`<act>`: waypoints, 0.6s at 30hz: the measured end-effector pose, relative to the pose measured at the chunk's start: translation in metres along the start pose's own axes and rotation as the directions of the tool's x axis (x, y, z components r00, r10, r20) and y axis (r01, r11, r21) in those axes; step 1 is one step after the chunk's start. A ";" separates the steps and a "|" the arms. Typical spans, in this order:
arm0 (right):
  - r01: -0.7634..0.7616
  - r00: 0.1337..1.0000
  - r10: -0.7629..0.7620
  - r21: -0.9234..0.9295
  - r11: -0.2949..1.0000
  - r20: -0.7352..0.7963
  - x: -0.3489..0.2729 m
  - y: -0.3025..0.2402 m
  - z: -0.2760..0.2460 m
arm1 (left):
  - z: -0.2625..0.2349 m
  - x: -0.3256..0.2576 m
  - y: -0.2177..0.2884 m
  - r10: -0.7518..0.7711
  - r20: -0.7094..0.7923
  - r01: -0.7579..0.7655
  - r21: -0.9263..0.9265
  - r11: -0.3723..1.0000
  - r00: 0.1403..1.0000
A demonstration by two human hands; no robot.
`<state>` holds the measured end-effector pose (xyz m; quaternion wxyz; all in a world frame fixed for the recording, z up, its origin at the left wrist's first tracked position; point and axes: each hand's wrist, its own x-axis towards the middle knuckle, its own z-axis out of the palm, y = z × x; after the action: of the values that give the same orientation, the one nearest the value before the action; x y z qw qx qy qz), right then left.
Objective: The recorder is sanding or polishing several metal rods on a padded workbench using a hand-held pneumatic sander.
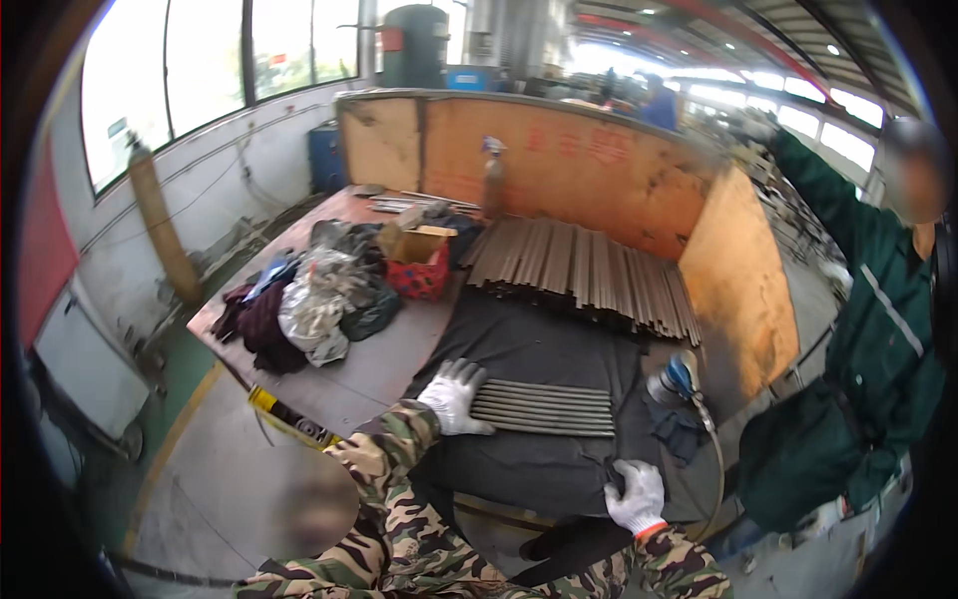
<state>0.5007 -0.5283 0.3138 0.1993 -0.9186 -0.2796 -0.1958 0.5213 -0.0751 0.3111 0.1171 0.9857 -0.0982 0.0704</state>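
While two gloved hands (454,396) rest, bars (544,407)

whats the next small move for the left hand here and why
Probably closing the white-gloved left hand around the end of the small row of grey metal bars on the dark cloth mat: it rests flat at their left ends, while the white-gloved right hand presses the mat's near edge.

The person wore white knitted work gloves on the left hand (454,395) and right hand (639,495), the right one orange-cuffed, and green-brown camouflage jacket sleeves (384,469).
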 end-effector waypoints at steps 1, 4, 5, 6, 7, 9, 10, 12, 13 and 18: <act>0.010 1.000 -0.010 -0.009 1.000 -0.009 -0.001 0.000 0.003 | 0.000 -0.003 -0.001 0.003 -0.028 -0.003 0.002 1.000 1.000; 0.054 0.998 -0.054 0.003 0.999 -0.021 -0.003 0.007 0.014 | -0.001 -0.009 -0.002 0.006 -0.069 -0.006 -0.003 1.000 0.998; 0.048 0.999 -0.048 -0.007 0.999 -0.013 -0.005 0.008 0.012 | -0.006 -0.009 0.002 0.002 -0.053 -0.002 -0.006 1.000 0.999; 0.047 0.999 -0.047 -0.012 0.999 0.011 -0.005 0.009 0.007 | -0.012 -0.007 0.007 0.010 -0.037 -0.010 0.014 1.000 0.999; 0.049 0.999 -0.050 -0.024 0.998 -0.014 -0.008 0.011 0.007 | -0.018 -0.003 0.012 0.021 -0.024 -0.020 0.035 0.999 0.999; 0.096 0.994 -0.098 -0.036 0.995 -0.043 -0.013 0.020 0.010 | -0.013 -0.002 0.017 0.041 -0.031 -0.039 0.062 0.997 0.999; 0.087 0.996 -0.088 -0.016 0.996 -0.030 -0.013 0.023 0.014 | -0.010 -0.004 0.014 0.068 -0.060 -0.065 0.047 0.997 0.996; 0.096 0.995 -0.096 -0.010 0.995 -0.021 -0.016 0.027 0.018 | -0.024 -0.005 0.013 0.099 -0.090 -0.096 0.043 0.994 0.991; 0.091 0.996 -0.091 -0.006 0.996 -0.010 -0.015 0.032 0.019 | -0.033 -0.001 0.011 0.099 -0.201 -0.092 0.044 0.995 0.975; 0.068 0.998 -0.068 -0.005 0.998 0.005 -0.016 0.024 0.013 | -0.165 0.024 -0.040 -0.009 -0.638 0.047 0.043 0.998 0.770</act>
<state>0.5056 -0.5477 0.2888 0.1896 -0.9096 -0.3106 -0.2007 0.5337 -0.0005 0.4655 0.1166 0.9079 -0.0358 0.4010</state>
